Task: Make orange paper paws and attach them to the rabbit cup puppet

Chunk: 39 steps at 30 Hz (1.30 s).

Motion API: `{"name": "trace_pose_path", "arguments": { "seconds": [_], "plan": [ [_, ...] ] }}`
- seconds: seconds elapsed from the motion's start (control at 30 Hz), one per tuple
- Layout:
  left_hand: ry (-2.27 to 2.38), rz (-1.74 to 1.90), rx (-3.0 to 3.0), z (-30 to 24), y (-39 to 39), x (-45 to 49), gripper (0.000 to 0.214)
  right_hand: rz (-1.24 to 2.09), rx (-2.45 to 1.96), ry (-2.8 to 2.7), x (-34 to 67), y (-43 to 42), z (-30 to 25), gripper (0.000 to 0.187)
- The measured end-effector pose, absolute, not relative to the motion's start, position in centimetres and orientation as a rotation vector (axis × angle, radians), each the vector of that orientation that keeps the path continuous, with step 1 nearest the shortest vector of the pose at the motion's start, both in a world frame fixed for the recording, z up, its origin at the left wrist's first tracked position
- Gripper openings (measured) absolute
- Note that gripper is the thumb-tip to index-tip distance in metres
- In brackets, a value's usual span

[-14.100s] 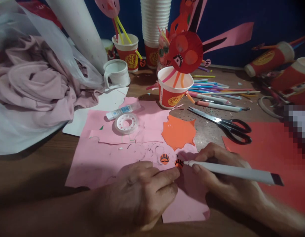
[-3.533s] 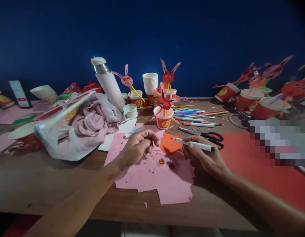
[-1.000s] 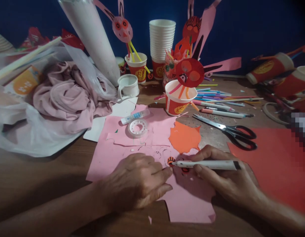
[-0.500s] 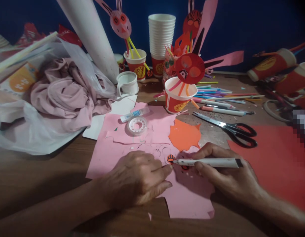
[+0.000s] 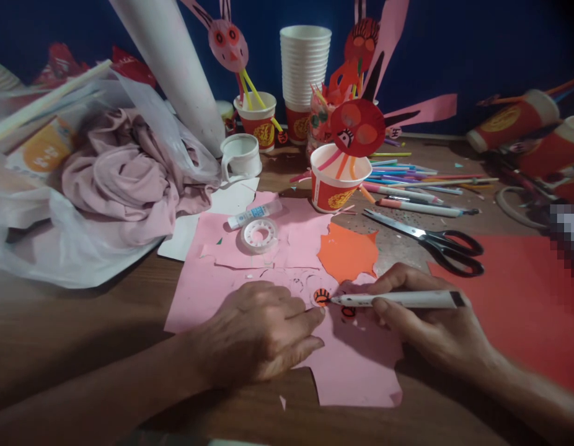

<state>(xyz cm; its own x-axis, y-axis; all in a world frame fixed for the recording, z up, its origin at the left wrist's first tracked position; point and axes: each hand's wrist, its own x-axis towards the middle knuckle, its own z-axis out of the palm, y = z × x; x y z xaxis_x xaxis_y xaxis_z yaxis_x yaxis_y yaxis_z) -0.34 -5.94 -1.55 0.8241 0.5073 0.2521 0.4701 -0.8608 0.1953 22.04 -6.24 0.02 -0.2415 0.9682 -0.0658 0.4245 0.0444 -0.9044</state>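
Note:
A white marker lies in the closed fingers of my right hand. Its black tip meets a small orange paper circle with black stripes on it. My left hand rests palm down on the pink paper, index fingertip at the circle's lower edge and thumb apart from it. A second orange circle with a black outline sits partly in shadow under the marker. Just above the hands are an orange paper scrap, a tape roll and a glue stick.
Black-handled scissors lie at the right, beside red paper. Behind stand a red paper cup with a red paper head, a cup stack and a small white mug. A plastic bag with pink cloth fills the left.
My right hand and the marker have shifted slightly up and right, and more of the orange circle shows. My left hand stays nearly in place.

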Motion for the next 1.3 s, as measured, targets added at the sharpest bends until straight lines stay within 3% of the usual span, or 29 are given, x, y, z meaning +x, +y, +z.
{"name": "trace_pose_path", "arguments": {
  "seconds": [0.37,0.73,1.03,1.17,1.3],
  "plan": [
    [0.779,0.466,2.882,-1.7,-6.0,-0.5,0.023,1.09,-1.521,-1.643,22.6,-6.5,0.0,0.011],
    [0.796,0.685,2.533,-1.6,-5.8,-1.3,0.017,1.175,-1.202,-1.516,23.7,-6.1,-1.4,0.018],
    [1.198,1.041,2.203,-0.4,-4.6,-1.9,0.026,1.242,-0.972,-1.361,23.9,-5.7,-1.0,0.02],
    [1.221,0.976,1.999,1.2,-4.7,-1.2,0.026,1.168,-0.958,-1.387,23.9,-5.7,-0.6,0.02],
    [1.059,0.811,1.737,2.9,-5.2,0.3,0.044,1.079,-0.929,-1.412,24.0,-5.6,-0.6,0.016]
  ]
}}
